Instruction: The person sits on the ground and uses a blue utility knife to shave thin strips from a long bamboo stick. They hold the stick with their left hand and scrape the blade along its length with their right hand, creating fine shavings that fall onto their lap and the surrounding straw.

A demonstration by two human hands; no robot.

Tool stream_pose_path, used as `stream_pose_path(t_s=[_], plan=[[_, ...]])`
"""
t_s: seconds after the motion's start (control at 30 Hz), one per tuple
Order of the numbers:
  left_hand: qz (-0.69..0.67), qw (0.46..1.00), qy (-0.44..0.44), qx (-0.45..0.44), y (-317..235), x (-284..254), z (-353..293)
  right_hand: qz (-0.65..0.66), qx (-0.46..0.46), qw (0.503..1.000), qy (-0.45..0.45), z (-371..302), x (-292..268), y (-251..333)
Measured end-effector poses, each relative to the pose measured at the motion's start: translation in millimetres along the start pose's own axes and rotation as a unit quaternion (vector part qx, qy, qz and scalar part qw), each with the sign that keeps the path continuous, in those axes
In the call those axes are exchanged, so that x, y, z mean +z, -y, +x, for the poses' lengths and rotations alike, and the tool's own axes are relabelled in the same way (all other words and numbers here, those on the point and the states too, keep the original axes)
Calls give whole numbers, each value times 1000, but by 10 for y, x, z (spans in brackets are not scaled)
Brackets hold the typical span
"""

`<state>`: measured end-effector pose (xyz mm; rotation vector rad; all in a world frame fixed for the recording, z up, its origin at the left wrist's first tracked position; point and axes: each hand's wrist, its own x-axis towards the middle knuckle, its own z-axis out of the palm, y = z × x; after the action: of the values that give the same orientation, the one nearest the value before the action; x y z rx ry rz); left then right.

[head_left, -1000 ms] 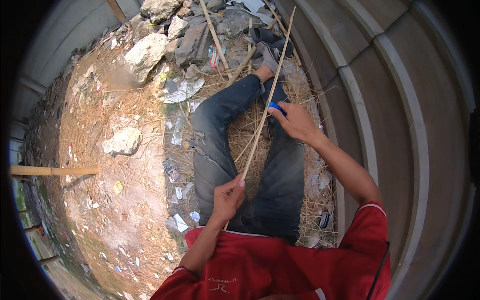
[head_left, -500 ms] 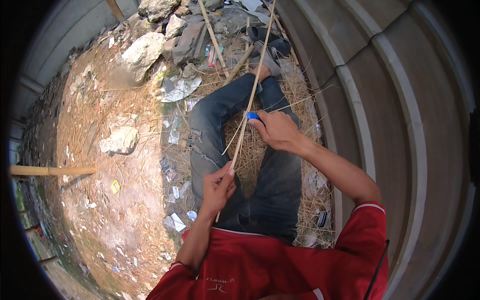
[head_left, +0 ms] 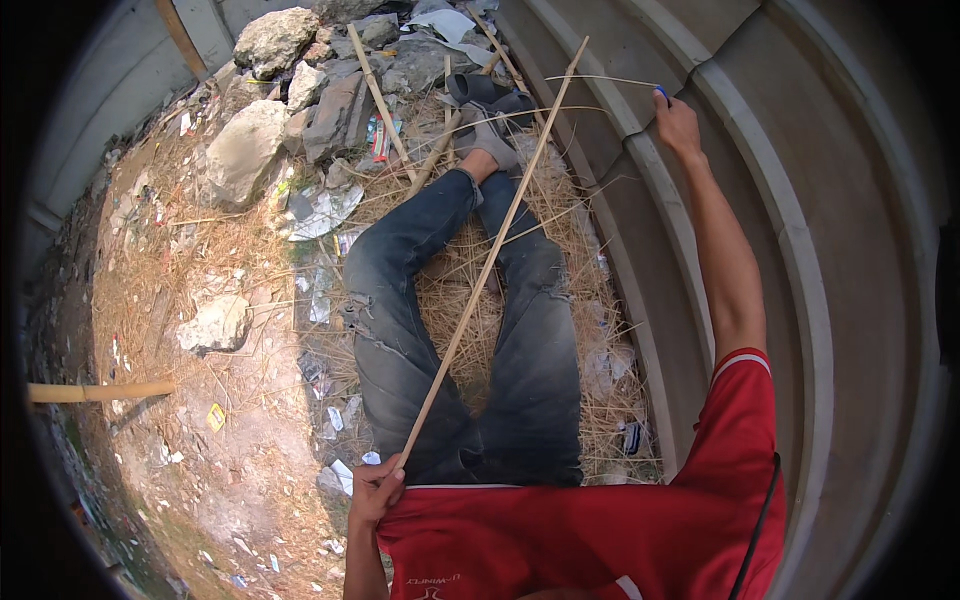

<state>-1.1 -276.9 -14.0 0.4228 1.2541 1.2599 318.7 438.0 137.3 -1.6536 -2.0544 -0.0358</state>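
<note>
My left hand (head_left: 376, 490) is closed on the lower end of a long, pale bamboo strip (head_left: 490, 262), low by the hem of my red shirt. The strip slants up and to the right, over my jeans and past my feet. Far out to the right, my right hand (head_left: 678, 127) is closed around a small blue tool (head_left: 661, 94), mostly hidden by the fingers. A thin pale sliver (head_left: 605, 79) reaches left from beside the tool; whether it is pinched there I cannot tell. Another thin curved sliver (head_left: 555, 109) crosses near the strip's upper part.
Dry shavings (head_left: 610, 400) litter the ground around my legs (head_left: 540, 340). A corrugated wall (head_left: 740, 250) rises close on the right. Rocks (head_left: 247, 150) and bamboo sticks (head_left: 375, 90) lie ahead. A bamboo pole (head_left: 110, 390) juts in from the left.
My right hand has swung up and out to the right with the blue tool, away from the strip. My left hand has drawn the strip's lower end down and left.
</note>
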Motion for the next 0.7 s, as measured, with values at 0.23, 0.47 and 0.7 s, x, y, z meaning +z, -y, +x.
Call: stream_pose_path(t_s=[0.23,0.47,0.7], plan=[[4,996,-59,62,-405,454,609,67,-77,994,44,-780,-257,930],[33,987,-54,146,-845,977,1227,108,-230,950,182,-1766,-356,1580],[-58,988,-30,141,-1075,1211,1456,238,-243,884,319,-2526,-450,1961]])
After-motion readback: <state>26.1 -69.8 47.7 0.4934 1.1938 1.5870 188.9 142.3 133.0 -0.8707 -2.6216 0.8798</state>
